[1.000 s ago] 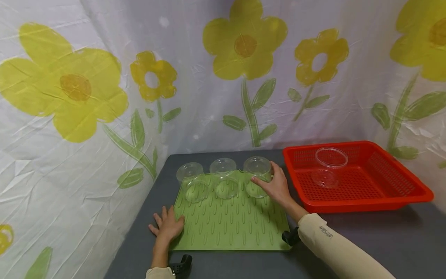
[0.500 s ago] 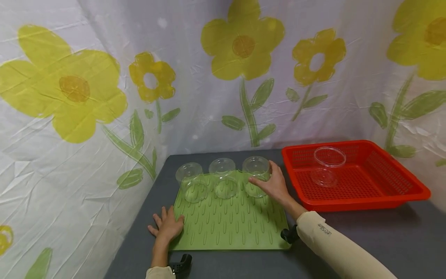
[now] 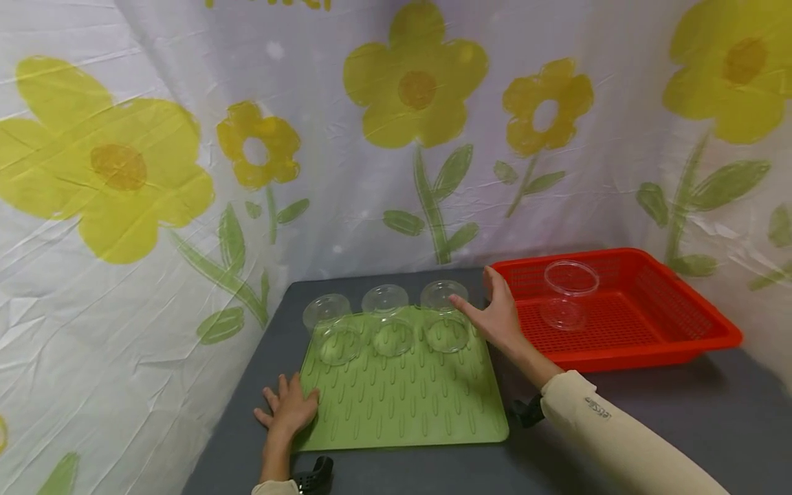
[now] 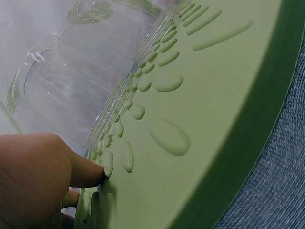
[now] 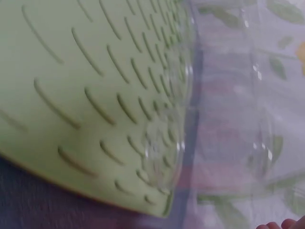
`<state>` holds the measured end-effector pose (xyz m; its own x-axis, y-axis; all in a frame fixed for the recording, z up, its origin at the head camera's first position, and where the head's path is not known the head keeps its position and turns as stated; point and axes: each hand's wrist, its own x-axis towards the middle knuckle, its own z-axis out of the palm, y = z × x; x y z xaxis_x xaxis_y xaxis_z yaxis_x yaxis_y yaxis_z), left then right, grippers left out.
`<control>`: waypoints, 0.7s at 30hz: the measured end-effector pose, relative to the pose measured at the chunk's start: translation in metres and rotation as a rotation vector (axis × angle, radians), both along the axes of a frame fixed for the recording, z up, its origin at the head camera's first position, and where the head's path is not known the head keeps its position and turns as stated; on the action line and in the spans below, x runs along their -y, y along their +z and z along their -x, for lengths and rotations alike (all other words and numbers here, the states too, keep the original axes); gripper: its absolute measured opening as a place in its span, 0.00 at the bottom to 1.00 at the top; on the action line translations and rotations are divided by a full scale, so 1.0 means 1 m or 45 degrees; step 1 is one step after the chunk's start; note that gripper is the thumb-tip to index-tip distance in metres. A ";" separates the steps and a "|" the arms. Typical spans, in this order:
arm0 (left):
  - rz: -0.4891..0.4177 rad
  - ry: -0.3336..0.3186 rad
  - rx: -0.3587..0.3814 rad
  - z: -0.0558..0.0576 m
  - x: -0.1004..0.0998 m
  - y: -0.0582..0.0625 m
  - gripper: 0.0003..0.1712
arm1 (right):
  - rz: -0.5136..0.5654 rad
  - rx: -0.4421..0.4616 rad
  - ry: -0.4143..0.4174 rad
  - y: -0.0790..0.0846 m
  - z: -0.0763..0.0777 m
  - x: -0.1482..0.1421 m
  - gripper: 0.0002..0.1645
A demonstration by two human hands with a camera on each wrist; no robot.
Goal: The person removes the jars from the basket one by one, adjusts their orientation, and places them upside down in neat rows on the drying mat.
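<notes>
Three clear plastic cups stand upside down in a row along the far edge of a green ridged mat (image 3: 402, 405): a left cup (image 3: 337, 337), a middle cup (image 3: 390, 330) and a right cup (image 3: 445, 330). My right hand (image 3: 500, 316) is beside the right cup, fingers spread apart, the thumb overlapping the cup's edge in the head view. In the right wrist view only fingertips (image 5: 288, 223) show at the lower corner. My left hand (image 3: 291, 410) rests spread at the mat's left edge, its thumb (image 4: 88, 171) on the mat's surface in the left wrist view.
A red perforated basket (image 3: 631, 359) stands on the dark table (image 3: 445, 474) to the right of the mat. One clear cup (image 3: 569, 295) stands upright inside it. A flower-printed curtain (image 3: 346, 227) hangs behind the table.
My right hand has let go of the right cup and moved slightly up and to the right, fingers opening. The cup stays on the mat. The left hand stays at the mat's edge.
</notes>
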<state>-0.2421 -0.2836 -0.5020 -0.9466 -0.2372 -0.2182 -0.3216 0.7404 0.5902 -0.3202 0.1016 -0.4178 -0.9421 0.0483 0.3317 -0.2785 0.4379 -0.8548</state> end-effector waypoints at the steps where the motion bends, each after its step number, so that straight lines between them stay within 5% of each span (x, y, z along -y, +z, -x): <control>1: 0.000 0.001 0.005 0.000 0.000 0.000 0.42 | 0.008 -0.014 -0.009 0.002 -0.001 -0.004 0.59; 13: -0.029 -0.019 0.022 0.000 0.002 -0.001 0.42 | 0.022 -0.158 -0.079 0.012 -0.005 -0.031 0.49; 21: -0.031 -0.023 0.021 -0.002 0.001 0.001 0.42 | 0.065 -0.314 -0.226 0.023 0.002 -0.057 0.33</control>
